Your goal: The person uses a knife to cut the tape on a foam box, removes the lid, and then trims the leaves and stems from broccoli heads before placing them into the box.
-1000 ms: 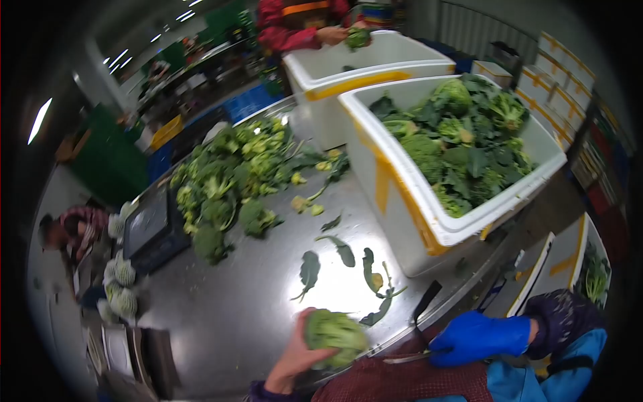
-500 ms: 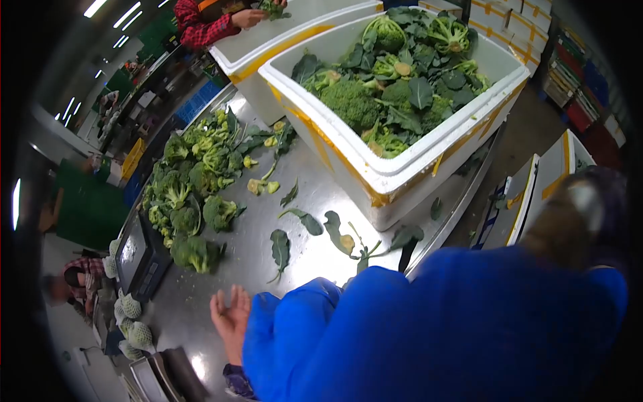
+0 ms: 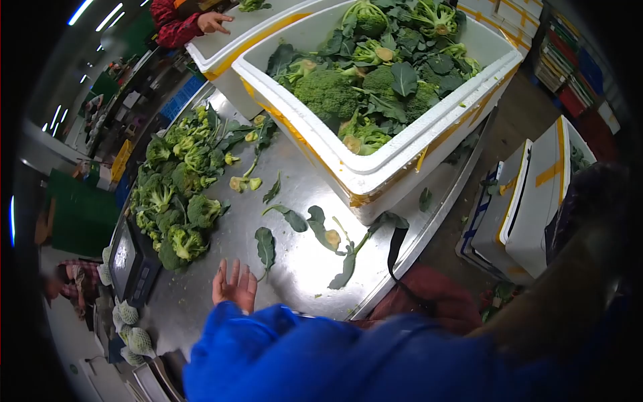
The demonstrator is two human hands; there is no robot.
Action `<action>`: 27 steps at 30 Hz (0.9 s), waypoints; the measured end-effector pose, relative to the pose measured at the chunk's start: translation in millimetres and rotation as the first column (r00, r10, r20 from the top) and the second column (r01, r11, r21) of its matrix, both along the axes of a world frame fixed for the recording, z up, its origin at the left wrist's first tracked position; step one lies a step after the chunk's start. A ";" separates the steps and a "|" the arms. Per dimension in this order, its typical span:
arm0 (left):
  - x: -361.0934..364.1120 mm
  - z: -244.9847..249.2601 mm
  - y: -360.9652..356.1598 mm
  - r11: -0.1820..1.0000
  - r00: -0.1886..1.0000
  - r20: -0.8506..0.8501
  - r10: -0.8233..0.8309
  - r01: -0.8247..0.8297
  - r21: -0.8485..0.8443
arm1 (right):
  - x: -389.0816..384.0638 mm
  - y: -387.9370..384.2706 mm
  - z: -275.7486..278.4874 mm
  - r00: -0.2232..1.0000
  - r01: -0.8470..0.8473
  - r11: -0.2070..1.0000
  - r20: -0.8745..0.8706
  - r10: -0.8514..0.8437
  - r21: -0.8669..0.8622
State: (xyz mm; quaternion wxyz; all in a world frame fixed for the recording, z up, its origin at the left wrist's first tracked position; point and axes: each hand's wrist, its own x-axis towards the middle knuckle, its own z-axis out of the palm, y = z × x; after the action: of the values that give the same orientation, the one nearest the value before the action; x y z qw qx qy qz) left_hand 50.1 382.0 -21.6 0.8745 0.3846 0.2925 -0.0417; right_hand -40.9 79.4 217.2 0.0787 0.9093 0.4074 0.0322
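My left hand is open, palm up and fingers spread, above the metal table. It holds nothing. Just beyond its fingertips lies a loose leaf. A heap of broccoli sits farther up and left, its nearest head beside a dark scale. More leaves and a cut stem lie to the right of the hand. A white foam box full of broccoli and leaves stands at the table's far right. My right hand cannot be made out.
Across the table, a co-worker's hand is over another foam box. Net-wrapped produce lies at lower left. Foam boxes stand on the floor at right. A black strap hangs over the near table edge.
The blurred nearest broccoli head has come to rest in the heap, slightly turned. My left hand is still open, and its fingers show more fully. The view has shifted, and the co-worker's hand has moved off the greens.
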 end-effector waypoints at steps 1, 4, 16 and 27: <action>4.3 2.0 -5.4 0.998 0.996 0.070 -0.062 0.062 0.004 | -0.5 -3.1 -2.2 1.000 0.004 1.000 -0.003 -0.004 0.000; 17.3 21.2 -29.8 0.988 0.971 0.181 -0.153 0.152 0.021 | -2.2 -17.4 -8.1 1.000 0.022 1.000 -0.016 -0.022 -0.019; 102.1 124.8 -143.2 0.918 0.768 0.519 -0.375 0.231 0.323 | 11.6 -82.0 -12.3 0.998 0.064 0.998 -0.002 -0.064 0.005; 136.2 147.8 -306.9 0.208 0.120 0.172 -0.978 0.447 0.870 | 90.3 -229.7 -2.5 0.882 0.407 0.913 -0.255 -0.396 -0.011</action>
State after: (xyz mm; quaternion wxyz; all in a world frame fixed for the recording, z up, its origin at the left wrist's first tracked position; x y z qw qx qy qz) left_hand 186.3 75.1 126.2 0.5493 0.7230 -0.3410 -0.2434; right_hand 49.4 -150.2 214.6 0.0119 0.9720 0.2161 -0.0919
